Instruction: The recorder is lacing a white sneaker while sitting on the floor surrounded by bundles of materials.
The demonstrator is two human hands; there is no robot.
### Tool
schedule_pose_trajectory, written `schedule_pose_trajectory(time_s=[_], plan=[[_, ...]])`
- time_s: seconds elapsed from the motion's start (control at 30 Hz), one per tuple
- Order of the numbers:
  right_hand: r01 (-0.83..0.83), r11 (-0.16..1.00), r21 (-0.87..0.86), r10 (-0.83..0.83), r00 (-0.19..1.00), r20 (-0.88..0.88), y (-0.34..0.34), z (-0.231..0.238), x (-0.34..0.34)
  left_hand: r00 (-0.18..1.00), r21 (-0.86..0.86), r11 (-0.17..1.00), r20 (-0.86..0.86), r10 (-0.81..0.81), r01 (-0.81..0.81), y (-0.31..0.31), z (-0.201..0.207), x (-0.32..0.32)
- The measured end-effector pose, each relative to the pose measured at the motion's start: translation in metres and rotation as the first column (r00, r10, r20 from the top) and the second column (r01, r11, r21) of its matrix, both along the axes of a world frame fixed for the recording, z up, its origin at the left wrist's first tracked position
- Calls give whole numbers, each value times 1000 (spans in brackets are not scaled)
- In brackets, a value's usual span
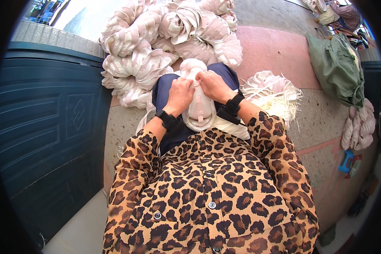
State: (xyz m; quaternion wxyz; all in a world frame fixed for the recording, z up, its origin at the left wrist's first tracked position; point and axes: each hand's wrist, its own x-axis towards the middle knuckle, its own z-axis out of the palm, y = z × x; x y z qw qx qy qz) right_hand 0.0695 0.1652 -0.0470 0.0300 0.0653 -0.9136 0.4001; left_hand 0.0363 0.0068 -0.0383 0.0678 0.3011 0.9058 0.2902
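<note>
A pale pink and white shoe upper (200,101) lies lengthwise between my knees, its mesh side facing up and one rounded end near my shirt. On its left edge my left hand (180,95) is closed, fingers bent and pinching the material. My right hand (214,86) grips the upper from the other side, thumb and fingertips pressed together near its middle. The two hands are close together, almost meeting over the upper. Whatever fine piece may sit between the fingertips is hidden. Both wrists wear black bands.
Large bundles of similar pale pink uppers (135,72) are heaped beyond my knees. Beside my right knee sits a pile with loose cream strands (271,95). A green sack (338,67) and another bundle (360,125) stand farther right. A dark blue panelled door (51,114) is at left.
</note>
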Motion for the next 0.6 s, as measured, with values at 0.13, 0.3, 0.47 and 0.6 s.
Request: schedule_pose_trajectory(time_s=[0.13, 0.3, 0.47, 0.6], plan=[[-67, 997, 33, 70, 992, -100, -7, 0, -3, 999, -67, 998, 36, -12, 15, 4, 0, -4], [38, 999, 14, -38, 999, 15, -5, 9, 2, 961, -28, 972, -147, -235, 233, -1, -4, -21], [109, 992, -64, -95, 977, 189, 32, 32, 21, 889, -131, 980, -417, -190, 148, -68, 10, -73], [276, 852, -445, -68, 901, 429, 115, 47, 68, 639, 342, 654, -172, 749, -675, -238, 62, -130]])
